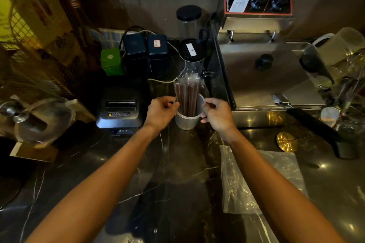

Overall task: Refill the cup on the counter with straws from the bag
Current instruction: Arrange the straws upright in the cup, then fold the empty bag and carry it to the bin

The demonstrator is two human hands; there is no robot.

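Dark marble table [177, 183] spreads out under us, dimly lit, with a receipt printer [120, 108] at the left and a steel fryer [262, 77] at the right. Between them stands the cup [187, 120], translucent plastic, upright on the table, and we see brown straws [187, 96] standing in it, each in a clear wrapper, their tops rising well above the rim. Our left hand [161, 111] is curled at the cup's left rim, fingers bent in and touching the edge beside the straws. Our right hand [216, 113] is at the right rim, fingers pinched narrow against the cup's edge. So the cup sits right between both hands, held at its two sides. We cannot tell whether either hand also grips a straw. Nearer to us, at the right, the clear plastic bag [260, 179] lies flat on the table, partly under our right forearm. Behind the cup stand two black-lidded jars [191, 51].
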